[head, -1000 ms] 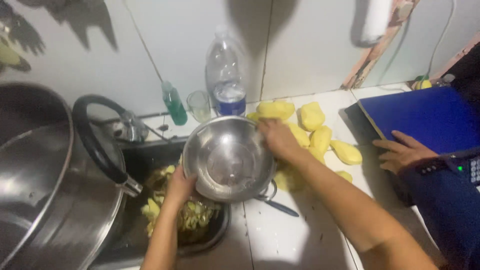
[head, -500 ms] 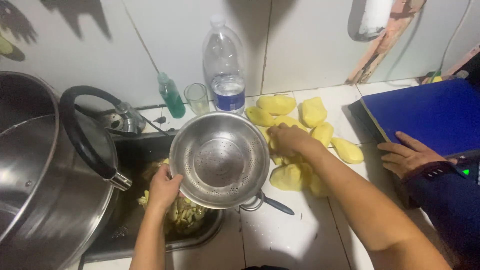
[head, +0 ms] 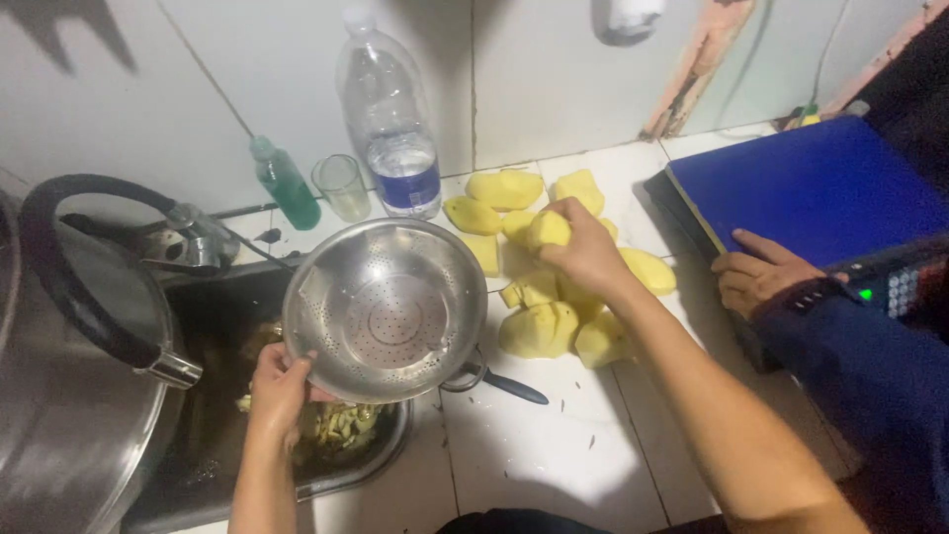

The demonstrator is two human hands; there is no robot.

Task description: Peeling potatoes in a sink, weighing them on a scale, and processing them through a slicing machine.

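My left hand [head: 280, 388] grips the near rim of a steel colander [head: 386, 309] and holds it tilted above the sink edge, its inside empty. My right hand [head: 583, 249] is closed around one peeled yellow potato [head: 547, 229], lifted just over the pile of peeled potatoes [head: 539, 328] on the white tiled counter. The colander sits left of that pile, a short gap away from the held potato.
A sink [head: 213, 326] holds potato peelings [head: 341, 423]. A peeler [head: 504, 384] lies beside it. A large steel pot [head: 69, 396] stands at left. A water bottle [head: 392, 133], green bottle [head: 285, 186] and glass [head: 342, 186] line the wall. Another person's hand [head: 759, 277] rests by a blue scale [head: 816, 188].
The colander has shifted slightly and tilted up toward the potatoes. My right hand left the colander rim, reached into the pile and closed on a potato.
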